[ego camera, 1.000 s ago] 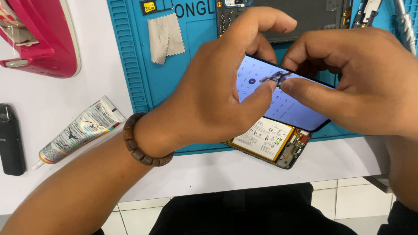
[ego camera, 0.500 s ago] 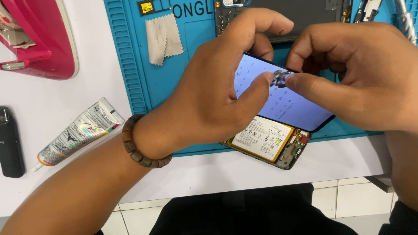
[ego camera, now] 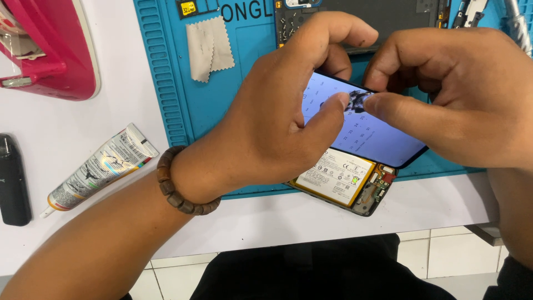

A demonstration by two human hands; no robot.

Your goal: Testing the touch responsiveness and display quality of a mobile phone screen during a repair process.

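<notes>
Mat edge: the blue mat (ego camera: pixel 222 105) ends just short of the near table (ego camera: pixel 311 222) edge; the open phone (ego camera: pixel 347 180) hangs over the mat's near edge onto the white top
Open room: bare white table left of the mat, between the glue tube (ego camera: pixel 100 166) and the pink tray (ego camera: pixel 50 50); more bare strip along the near edge
Left hand (ego camera: pixel 277 128): curled round the left side of the screen (ego camera: pixel 372 136), thumb on its glass, forefinger arched over the far edge
Right hand (ego camera: pixel 461 94): thumb and forefinger pinched on a small dark part (ego camera: pixel 358 101) at the screen's face, tip to tip with the left thumb
Screen: lit pale blue, tilted up above the open phone, on the mat's near right part
Hidden: the screen's left and right ends lie under the hands; the dark part is too small to make out
Cut off: the tray, tools (ego camera: pixel 472 11) at far right, a black device (ego camera: pixel 14 180) at far left
Other: grey cloth (ego camera: pixel 208 47) on the far mat; bead bracelet (ego camera: pixel 177 186) on the left wrist
</notes>
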